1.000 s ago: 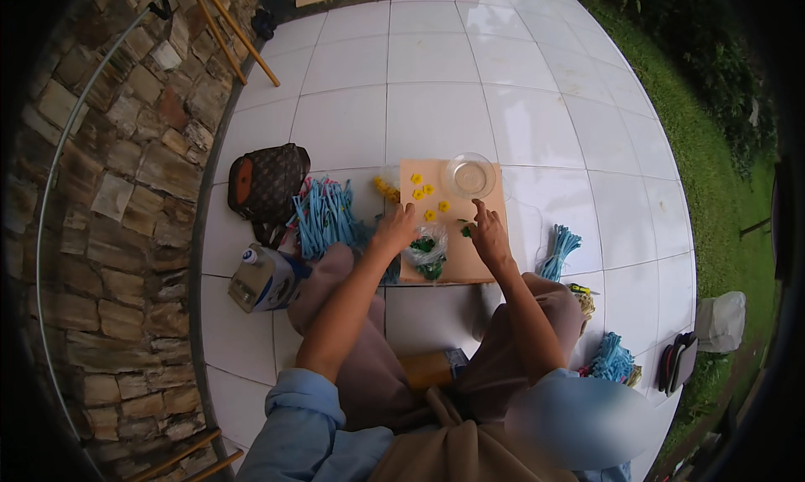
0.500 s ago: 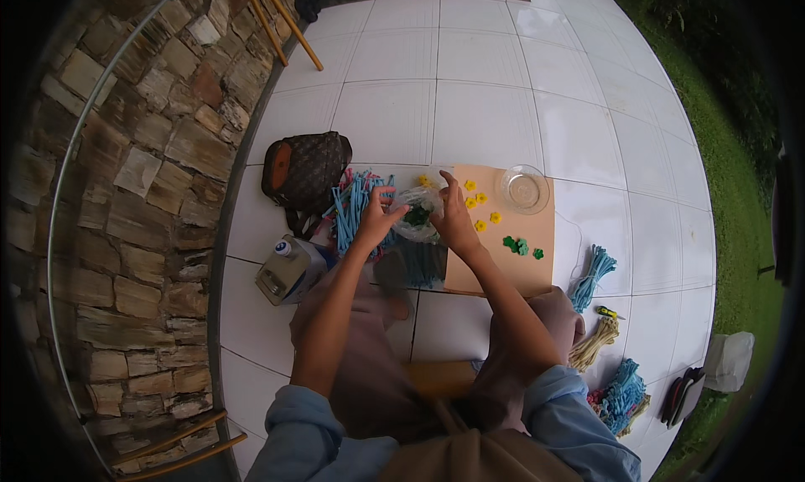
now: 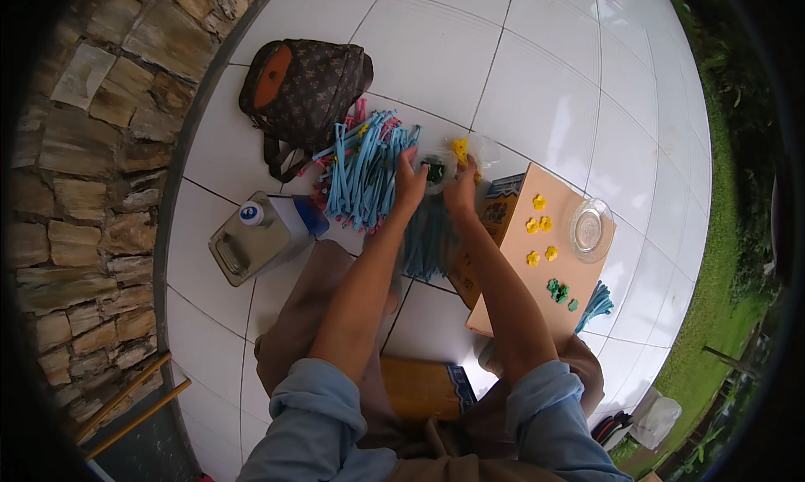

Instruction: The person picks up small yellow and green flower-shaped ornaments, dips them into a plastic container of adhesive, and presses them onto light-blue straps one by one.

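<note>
Between my two hands is a clear plastic bag of dark green pieces point(image 3: 433, 171), low over the floor. My left hand point(image 3: 408, 184) closes on its left side, next to a pile of light blue and pink strips point(image 3: 369, 167). Opposite, my right hand point(image 3: 459, 192) has its fingers bent at the bag's right side; they are partly hidden. Just beyond the right fingers lies a clear bag with yellow flower pieces point(image 3: 460, 149). Under my forearms is a see-through bag of blue strips point(image 3: 428, 239).
On my right, a tan board point(image 3: 511, 289) on a box point(image 3: 500, 201) bears yellow flowers point(image 3: 533, 225), green flowers point(image 3: 558, 291) and a glass bowl point(image 3: 591, 230). On my left are a brown patterned backpack point(image 3: 310, 88) and a metal can point(image 3: 247, 243). A stone wall point(image 3: 92, 163) borders the left.
Both hands have moved forward and lower with the bag of green pieces, to beside the bag of yellow pieces. My view has tilted and turned.
</note>
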`<control>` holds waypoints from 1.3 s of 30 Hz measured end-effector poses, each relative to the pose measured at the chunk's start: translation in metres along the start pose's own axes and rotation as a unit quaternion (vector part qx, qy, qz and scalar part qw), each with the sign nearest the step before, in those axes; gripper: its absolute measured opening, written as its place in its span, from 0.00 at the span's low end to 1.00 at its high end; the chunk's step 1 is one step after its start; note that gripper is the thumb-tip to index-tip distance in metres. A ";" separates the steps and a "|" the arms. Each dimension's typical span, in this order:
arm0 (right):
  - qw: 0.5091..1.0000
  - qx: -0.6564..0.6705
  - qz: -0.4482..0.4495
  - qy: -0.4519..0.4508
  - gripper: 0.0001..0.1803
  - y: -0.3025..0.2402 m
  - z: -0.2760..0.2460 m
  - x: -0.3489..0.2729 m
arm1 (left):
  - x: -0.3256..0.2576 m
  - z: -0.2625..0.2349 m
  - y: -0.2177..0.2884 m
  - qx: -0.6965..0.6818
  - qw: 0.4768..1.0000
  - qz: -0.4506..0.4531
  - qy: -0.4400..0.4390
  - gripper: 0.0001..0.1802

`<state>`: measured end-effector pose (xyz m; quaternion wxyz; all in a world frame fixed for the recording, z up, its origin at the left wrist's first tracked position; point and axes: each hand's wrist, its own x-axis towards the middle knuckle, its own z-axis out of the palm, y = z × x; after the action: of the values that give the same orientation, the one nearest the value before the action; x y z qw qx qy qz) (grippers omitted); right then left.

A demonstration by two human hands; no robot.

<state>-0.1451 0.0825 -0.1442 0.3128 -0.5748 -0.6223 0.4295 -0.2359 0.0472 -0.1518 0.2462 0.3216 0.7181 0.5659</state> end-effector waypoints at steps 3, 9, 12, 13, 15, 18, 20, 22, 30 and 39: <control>0.990 -0.086 0.109 -0.035 0.36 -0.012 -0.005 -0.003 | 0.001 0.007 0.004 0.062 0.996 0.040 0.046 0.19; 0.981 0.148 -0.027 -0.120 0.29 -0.116 -0.094 -0.023 | 0.026 0.019 0.123 -0.101 0.986 0.103 0.082 0.14; 0.971 0.201 -0.066 -0.111 0.24 -0.165 -0.181 -0.041 | 0.009 0.026 0.214 -0.132 0.980 0.147 0.037 0.11; 0.972 0.197 -0.083 -0.096 0.23 -0.171 -0.208 -0.048 | 0.003 0.030 0.235 -0.126 0.978 0.167 0.017 0.10; 0.980 0.171 -0.089 -0.046 0.20 -0.173 -0.260 -0.061 | -0.021 0.036 0.273 -0.123 0.962 0.219 -0.106 0.09; 0.987 0.146 -0.064 0.007 0.15 -0.146 -0.311 -0.082 | -0.067 0.042 0.299 -0.069 0.925 0.205 -0.311 0.09; 0.993 0.100 -0.052 0.021 0.15 -0.112 -0.327 -0.092 | -0.095 0.047 0.283 -0.025 0.878 0.190 -0.439 0.10; 0.998 0.040 -0.036 0.036 0.14 -0.084 -0.332 -0.103 | -0.116 0.053 0.254 0.068 0.842 0.198 -0.497 0.12; 0.941 -0.313 -0.123 0.022 0.27 -0.016 -0.323 -0.103 | -0.170 0.082 0.193 0.409 0.740 0.332 -0.420 0.20; 0.897 -0.423 -0.120 0.038 0.35 -0.025 -0.299 -0.077 | -0.153 0.088 0.193 0.334 0.787 0.231 -0.465 0.12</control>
<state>0.1191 0.0600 0.0165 0.1128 -0.5894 -0.7975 0.0629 -0.0347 0.0211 0.0128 0.2895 0.7642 0.5654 0.1124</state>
